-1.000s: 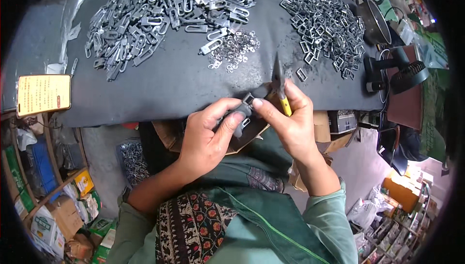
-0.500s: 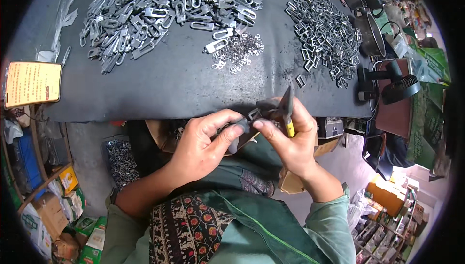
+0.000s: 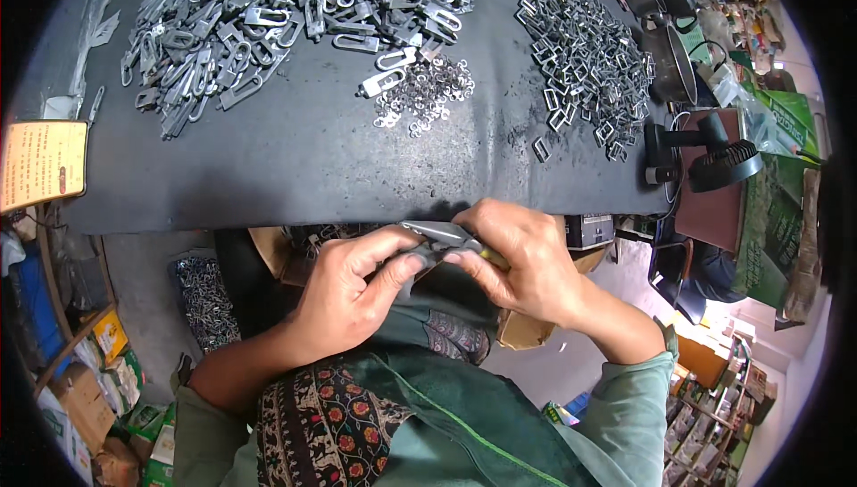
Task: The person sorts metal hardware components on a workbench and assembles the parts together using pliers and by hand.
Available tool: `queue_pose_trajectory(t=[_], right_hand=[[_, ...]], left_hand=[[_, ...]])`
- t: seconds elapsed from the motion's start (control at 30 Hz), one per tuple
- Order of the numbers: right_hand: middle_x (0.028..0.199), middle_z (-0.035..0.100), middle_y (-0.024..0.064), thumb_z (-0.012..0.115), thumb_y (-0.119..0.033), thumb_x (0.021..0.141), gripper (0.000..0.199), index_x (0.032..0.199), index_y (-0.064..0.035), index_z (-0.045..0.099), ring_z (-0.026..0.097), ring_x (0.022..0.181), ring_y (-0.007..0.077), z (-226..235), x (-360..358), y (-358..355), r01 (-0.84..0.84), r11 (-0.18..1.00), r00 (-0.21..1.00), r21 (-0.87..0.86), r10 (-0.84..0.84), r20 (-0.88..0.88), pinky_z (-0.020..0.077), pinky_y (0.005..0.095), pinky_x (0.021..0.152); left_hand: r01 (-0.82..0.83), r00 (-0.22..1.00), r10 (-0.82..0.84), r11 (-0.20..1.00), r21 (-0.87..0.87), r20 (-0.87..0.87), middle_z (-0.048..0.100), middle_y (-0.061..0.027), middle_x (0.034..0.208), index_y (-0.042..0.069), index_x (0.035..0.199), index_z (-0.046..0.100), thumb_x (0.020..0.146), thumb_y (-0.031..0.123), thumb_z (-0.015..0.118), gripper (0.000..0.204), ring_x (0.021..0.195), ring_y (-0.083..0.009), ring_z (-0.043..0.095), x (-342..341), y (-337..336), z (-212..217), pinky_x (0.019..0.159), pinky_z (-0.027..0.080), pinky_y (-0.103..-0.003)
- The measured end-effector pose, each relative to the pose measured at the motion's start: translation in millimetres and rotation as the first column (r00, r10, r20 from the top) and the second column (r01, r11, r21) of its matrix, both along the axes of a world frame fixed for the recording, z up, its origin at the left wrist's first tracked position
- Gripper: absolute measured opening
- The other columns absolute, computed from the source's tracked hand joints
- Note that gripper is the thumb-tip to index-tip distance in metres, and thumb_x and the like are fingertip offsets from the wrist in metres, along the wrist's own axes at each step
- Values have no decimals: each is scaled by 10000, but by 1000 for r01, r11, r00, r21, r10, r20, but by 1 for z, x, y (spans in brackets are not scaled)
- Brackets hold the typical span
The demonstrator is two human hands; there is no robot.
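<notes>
Notably, we find the pliers (image 3: pixel 441 233) clamped in the right hand (image 3: pixel 528 264), long axis pointing to ten o'clock, nose at the two-o'clock side of the left hand (image 3: pixel 357 289); whether that one grips anything, we cannot tell.

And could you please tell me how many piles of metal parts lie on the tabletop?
3: a large pile of looped clips at left, a small pile of rings by its lower right, a pile of rectangular frames at right. More may lie beyond the top edge.
</notes>
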State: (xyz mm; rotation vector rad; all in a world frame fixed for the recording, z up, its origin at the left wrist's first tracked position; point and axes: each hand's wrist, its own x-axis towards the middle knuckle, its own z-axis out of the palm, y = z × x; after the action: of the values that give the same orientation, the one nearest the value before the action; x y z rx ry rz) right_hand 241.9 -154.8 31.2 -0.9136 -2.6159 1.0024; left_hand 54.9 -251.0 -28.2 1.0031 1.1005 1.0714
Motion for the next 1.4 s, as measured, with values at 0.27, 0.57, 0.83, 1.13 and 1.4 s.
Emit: queue_pose_trajectory(t=[0.27,0.57,0.83,1.13,1.4], right_hand=[[610,434,126,609,-230,967,271,875,6,515,513,579,122,-1,-18,-7,270,378,913,-886,-392,111,416,380,530],[737,508,84,749,-279,770,282,833,-63,580,556,719,276,6,4,49,55,806,909,590,-285,305,435,409,634],[821,496,63,765,-226,710,280,842,-97,554,522,823,245,6,-28,36,-89,819,924,567,-145,354,393,390,721],[857,488,62,760,-223,701,298,893,-103,566,508,855,242,1,-23,31,-108,761,873,640,-235,428,376,384,741],[840,467,55,758,-249,706,299,876,-104,559,497,846,238,12,-26,25,-165,798,895,580,-126,428,375,385,738]], left_hand=[[5,736,326,874,486,-593,621,-139,748,-9,1014,618,853,32,668,172,617,-306,635,2,2,7,529,474,-346],[300,892,-138,892,-337,430,587,-1,850,-11,1242,549,984,88,529,277,710,-48,526,-34,6,5,663,440,-221],[211,938,-129,949,-235,322,633,28,838,5,1120,632,938,91,589,206,631,-18,458,-17,16,-6,554,384,-179],[240,967,-241,971,17,83,660,-83,929,-6,1059,665,913,119,656,192,879,-127,609,-21,4,-13,798,471,-280],[225,968,-210,969,-102,140,668,-87,918,-22,1064,656,901,121,674,217,850,-120,617,-27,-13,-12,769,482,-280]])
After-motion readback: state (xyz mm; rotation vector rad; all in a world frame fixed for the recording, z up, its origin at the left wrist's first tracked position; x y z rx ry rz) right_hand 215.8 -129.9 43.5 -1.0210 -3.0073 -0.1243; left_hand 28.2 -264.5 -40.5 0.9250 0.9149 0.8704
